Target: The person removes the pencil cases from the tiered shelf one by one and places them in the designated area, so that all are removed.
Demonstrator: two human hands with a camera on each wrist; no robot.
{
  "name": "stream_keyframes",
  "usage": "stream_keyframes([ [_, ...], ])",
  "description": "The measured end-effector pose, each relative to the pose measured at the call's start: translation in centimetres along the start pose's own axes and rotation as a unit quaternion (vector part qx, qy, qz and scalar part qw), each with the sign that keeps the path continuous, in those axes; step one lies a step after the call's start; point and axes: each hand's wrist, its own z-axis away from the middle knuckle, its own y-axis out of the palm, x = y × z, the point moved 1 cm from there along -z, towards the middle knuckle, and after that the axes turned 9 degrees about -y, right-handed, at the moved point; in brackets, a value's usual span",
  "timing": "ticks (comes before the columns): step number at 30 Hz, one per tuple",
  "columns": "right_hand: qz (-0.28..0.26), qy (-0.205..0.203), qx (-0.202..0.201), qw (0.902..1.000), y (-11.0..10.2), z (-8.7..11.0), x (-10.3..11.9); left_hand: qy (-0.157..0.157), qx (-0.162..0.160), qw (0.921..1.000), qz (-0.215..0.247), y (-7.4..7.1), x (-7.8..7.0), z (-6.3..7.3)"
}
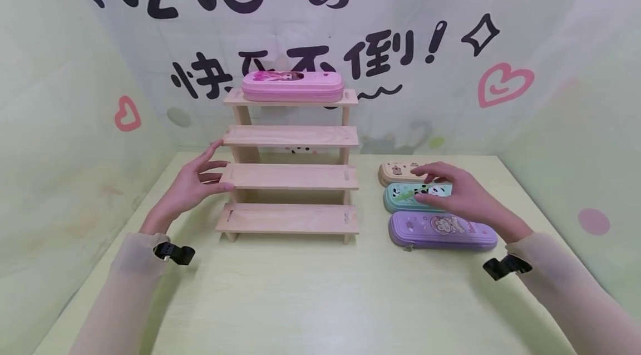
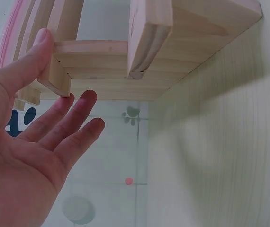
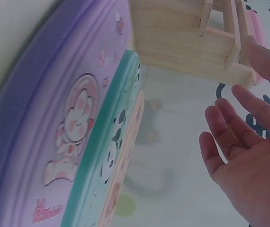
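A four-tier wooden display stand (image 1: 289,177) stands on the table, a pink pencil case (image 1: 300,87) lying across its top tier. My left hand (image 1: 192,181) is at the stand's left side, its thumb and a fingertip touching board ends; the other fingers (image 2: 61,125) extend loosely beside it. To the right of the stand, three pencil cases lie in a row: beige (image 1: 397,170) at the back, teal with pandas (image 1: 398,195) in the middle, purple with a rabbit (image 1: 440,231) in front. Above them hovers my right hand (image 1: 463,193), fingers loosely bent, holding nothing.
A pale wood-grain table (image 1: 300,294) extends in front of the stand. Behind hangs a white backdrop (image 1: 430,116) with black lettering and hearts, close to the stand's rear. Pale side walls (image 1: 576,166) flank the table.
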Motion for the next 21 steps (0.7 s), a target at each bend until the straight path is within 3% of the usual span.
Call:
stream_keyframes([
  [21, -0.033, 0.027, -0.003, 0.9991, 0.5, -9.0, 0.8, -0.005, 0.003, 1.0000, 0.007, 0.0, 0.3, -0.2],
])
